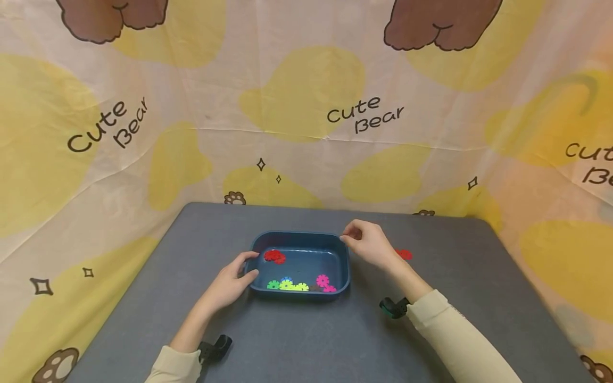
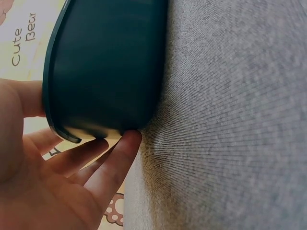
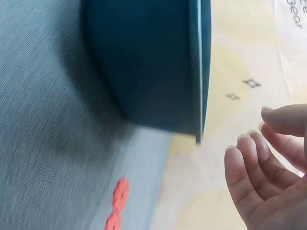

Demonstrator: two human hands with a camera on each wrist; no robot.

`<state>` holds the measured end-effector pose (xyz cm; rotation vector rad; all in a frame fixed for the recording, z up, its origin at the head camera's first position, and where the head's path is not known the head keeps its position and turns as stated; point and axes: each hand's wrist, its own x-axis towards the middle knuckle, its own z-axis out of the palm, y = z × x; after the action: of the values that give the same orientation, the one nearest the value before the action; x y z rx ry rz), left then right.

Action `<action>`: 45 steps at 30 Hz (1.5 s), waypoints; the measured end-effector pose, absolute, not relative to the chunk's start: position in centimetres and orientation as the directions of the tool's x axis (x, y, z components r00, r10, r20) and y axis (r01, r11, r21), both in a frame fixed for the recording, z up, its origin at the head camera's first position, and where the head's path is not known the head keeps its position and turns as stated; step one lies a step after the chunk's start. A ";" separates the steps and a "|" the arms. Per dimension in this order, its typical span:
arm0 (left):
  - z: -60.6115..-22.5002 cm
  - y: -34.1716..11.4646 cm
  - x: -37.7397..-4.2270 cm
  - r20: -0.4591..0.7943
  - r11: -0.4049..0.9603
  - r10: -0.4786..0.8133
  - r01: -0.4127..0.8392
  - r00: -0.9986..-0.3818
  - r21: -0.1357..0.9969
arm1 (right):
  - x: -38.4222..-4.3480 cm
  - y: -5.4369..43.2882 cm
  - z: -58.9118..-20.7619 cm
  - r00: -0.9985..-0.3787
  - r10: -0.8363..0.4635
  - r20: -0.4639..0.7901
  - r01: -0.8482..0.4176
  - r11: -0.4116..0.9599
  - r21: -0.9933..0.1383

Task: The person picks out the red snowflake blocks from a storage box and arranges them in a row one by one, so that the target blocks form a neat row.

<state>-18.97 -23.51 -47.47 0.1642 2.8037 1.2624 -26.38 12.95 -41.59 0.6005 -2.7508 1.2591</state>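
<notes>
On the grey worktop, a dark blue tray sits with small notched discs inside. Its far left part holds a cluster of red discs; along the near side lie a green disc, a blue disc, yellow discs and pink discs. The person's left grip holds the tray's left side, one digit over the rim and the other fingertips pressed to the outer wall. Near the far right corner, the right grip hovers with bent fingers, thumb and forefinger tips nearly meeting (whether anything small sits between them cannot be told). Beyond the right wrist, loose red discs lie on the worktop, partly hidden in the head view. Both wrists wear black cameras below pale sleeves; a printed cloth hangs behind.
</notes>
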 end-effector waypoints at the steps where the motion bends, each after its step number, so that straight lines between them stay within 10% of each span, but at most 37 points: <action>1: -47.5 -23.5 -19.0 -0.013 0.658 0.123 0.072 -0.992 0.749 | -26.4 12.5 -41.6 -0.920 -0.329 0.214 -0.376 0.590 -0.715; 45: -47.3 -23.3 -18.9 -0.021 0.638 0.116 0.058 -0.993 0.768 | -27.5 -1.7 -44.9 -0.837 -0.542 0.066 -0.440 0.597 -0.671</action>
<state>-18.90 -23.33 -47.26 0.1482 2.7810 1.2995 -27.46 -1.66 -44.91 0.9085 -2.9355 1.1664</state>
